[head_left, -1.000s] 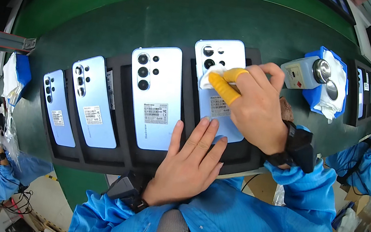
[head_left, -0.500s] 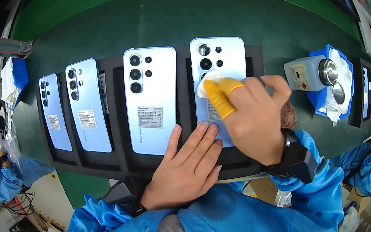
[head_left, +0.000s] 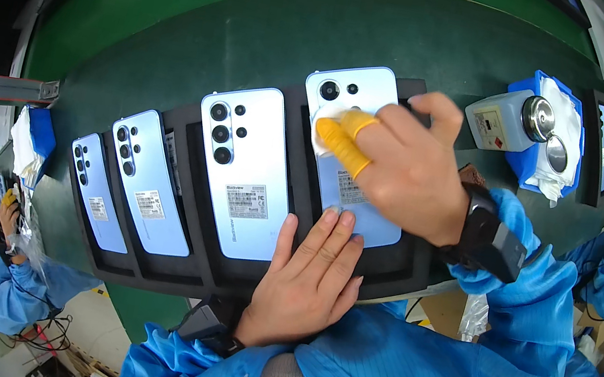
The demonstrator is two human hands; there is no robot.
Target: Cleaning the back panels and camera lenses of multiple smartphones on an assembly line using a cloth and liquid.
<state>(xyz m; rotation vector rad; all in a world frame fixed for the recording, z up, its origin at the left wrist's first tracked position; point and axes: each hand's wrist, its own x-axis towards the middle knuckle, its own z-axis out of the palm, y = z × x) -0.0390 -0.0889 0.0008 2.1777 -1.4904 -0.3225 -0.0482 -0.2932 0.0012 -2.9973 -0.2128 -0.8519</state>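
Cloth (head_left: pixel 318 142) shifted left, phone (head_left: pixel 348 189) beneath right fingers (head_left: pixel 344 147)

- The left hand (head_left: pixel 306 282) lay back upward, fingers (head_left: pixel 318 240) straight toward 1 o'clock, the little one spread apart.
- The left arm (head_left: pixel 162 362) ran in from 7 o'clock.
- The right hand (head_left: pixel 411 167) pinched, yellow-covered fingertips (head_left: pixel 331 136) toward 10 o'clock.
- The right arm (head_left: pixel 533 298) lay at 4 o'clock.

Tabletop (head_left: pixel 264 36) behind phones (head_left: pixel 261 145) lies open, bottle (head_left: pixel 495 119) blocking right.

R hand (head_left: pixel 411 174) w/ cloth (head_left: pixel 333 113) on phone (head_left: pixel 345 184)
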